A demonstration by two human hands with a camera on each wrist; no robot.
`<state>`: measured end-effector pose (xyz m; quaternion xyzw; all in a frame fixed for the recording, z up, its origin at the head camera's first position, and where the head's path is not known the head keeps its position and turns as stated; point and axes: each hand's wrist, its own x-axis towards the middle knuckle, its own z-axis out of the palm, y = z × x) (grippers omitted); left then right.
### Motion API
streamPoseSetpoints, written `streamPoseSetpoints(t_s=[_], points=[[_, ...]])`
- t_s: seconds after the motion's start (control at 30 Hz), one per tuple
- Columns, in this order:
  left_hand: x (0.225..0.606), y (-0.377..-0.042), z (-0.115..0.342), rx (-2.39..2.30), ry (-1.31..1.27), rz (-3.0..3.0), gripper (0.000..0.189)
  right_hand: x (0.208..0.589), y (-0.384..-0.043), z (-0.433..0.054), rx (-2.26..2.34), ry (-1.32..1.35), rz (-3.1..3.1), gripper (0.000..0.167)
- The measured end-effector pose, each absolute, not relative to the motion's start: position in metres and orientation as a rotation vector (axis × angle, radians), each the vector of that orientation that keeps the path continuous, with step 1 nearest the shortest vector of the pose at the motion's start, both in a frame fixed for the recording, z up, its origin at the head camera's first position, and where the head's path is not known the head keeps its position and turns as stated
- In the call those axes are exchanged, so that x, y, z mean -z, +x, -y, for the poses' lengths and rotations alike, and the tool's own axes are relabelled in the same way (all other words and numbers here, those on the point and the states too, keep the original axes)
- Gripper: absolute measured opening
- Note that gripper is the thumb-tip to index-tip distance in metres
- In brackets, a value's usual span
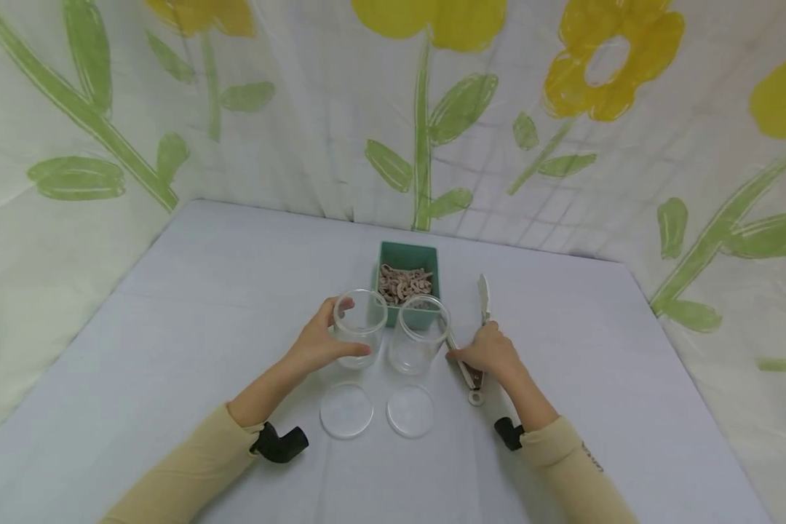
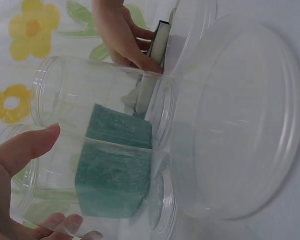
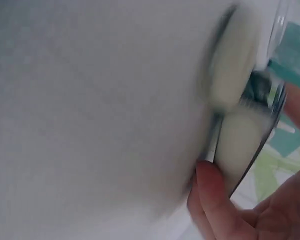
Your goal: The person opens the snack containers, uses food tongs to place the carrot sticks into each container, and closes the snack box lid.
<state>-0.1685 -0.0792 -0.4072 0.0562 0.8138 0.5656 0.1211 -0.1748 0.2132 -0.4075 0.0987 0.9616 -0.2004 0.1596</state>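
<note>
My left hand [image 1: 316, 342] curls round the left clear jar [image 1: 359, 336], with the thumb across its near side and the fingers on its far left side. Beside it stands a second clear jar [image 1: 409, 354], also without a lid. My right hand [image 1: 493, 352] grips a pair of metal tongs [image 1: 475, 380] around the middle. The tongs' ring end points toward me and their arms spread away, pale panels [image 3: 237, 145] showing in the right wrist view. Two round clear lids, a left lid [image 1: 346, 412] and a right lid [image 1: 410, 412], lie flat in front of the jars.
Behind the jars is a green box [image 1: 406, 253] holding many small brownish curled pieces [image 1: 401, 284]. A white cloth covers the table [image 1: 236, 291]. A flower-painted curtain [image 1: 314, 145] hangs along the back and sides.
</note>
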Motion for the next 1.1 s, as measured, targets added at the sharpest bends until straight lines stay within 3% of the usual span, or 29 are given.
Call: streamPoseSetpoints(t_s=[0.2,0.33,0.6,1.1], points=[[0.407,-0.168,0.08,-1.636,0.16,-2.376,0.084,0.404,-0.174,-0.228,0.539,0.281,-2.871,0.065],[0.406,-0.168,0.081,-1.634,0.152,-2.377,0.082,0.406,-0.174,-0.238,0.443,0.312,-2.942,0.059],[0.407,-0.169,0.082,-1.616,0.157,-2.36,0.084,0.398,-0.17,-0.252,0.343,0.354,-2.999,0.09],[0.412,-0.174,0.095,-1.742,0.28,-2.233,0.08,0.358,-0.174,-0.274,0.226,-0.001,-3.386,0.093]])
